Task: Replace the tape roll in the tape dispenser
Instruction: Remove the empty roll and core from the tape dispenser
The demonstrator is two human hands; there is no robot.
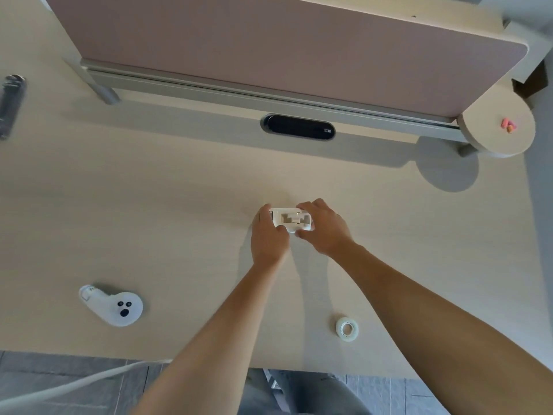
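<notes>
A small white tape dispenser (289, 219) is held over the middle of the beige desk (179, 205), its underside or open side facing me. My left hand (267, 235) grips its left end. My right hand (324, 227) grips its right end, thumb below and fingers on top. A clear tape roll (346, 328) with a white core lies flat on the desk near the front edge, to the right of my right forearm. Whether a roll sits inside the dispenser cannot be seen.
A white ghost-shaped object (115, 307) lies at the front left. A pink partition panel (269, 46) runs along the desk's back, with a black oval cable port (298, 127) below it. A small round shelf (498, 130) holds pink bits at the back right. A dark object (10, 103) lies far left.
</notes>
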